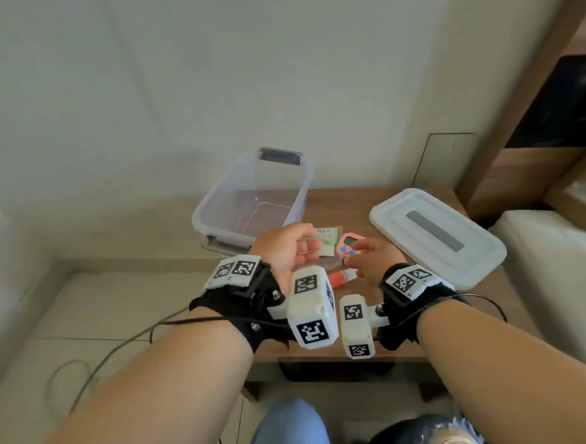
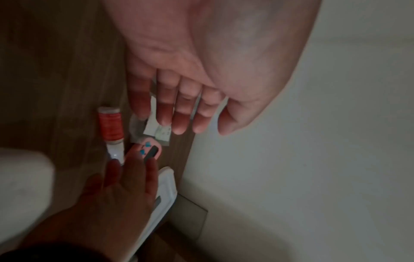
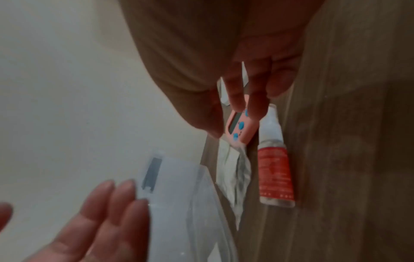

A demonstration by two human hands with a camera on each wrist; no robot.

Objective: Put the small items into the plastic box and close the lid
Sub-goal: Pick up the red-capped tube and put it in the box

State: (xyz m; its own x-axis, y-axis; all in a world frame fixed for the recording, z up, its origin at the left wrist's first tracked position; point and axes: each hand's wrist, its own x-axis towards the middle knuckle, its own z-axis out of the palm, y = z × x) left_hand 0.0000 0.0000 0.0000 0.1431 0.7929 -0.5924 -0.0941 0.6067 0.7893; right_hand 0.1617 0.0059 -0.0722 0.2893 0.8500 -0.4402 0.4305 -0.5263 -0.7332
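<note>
A clear plastic box [image 1: 214, 199] stands empty and lidless at the table's back left, its white lid [image 1: 436, 233] lying to the right. Between them lie a pink timer [image 1: 348, 246] with blue buttons, a flat packet [image 1: 327, 241] and a red-labelled bottle [image 1: 341, 278]. My right hand [image 1: 350, 257] pinches the timer's near end; in the right wrist view the thumb and two fingers of my right hand [image 3: 224, 113] hold the timer [image 3: 238, 127] beside the bottle [image 3: 274, 170]. My left hand [image 1: 312, 248] hovers over the packet with straight fingers, holding nothing.
The small wooden table [image 1: 352, 197] stands against a pale wall. A cable [image 1: 88, 368] runs over the tiled floor on the left. A pale cushion [image 1: 562, 274] and wooden furniture stand close on the right. My knees are below the table's front edge.
</note>
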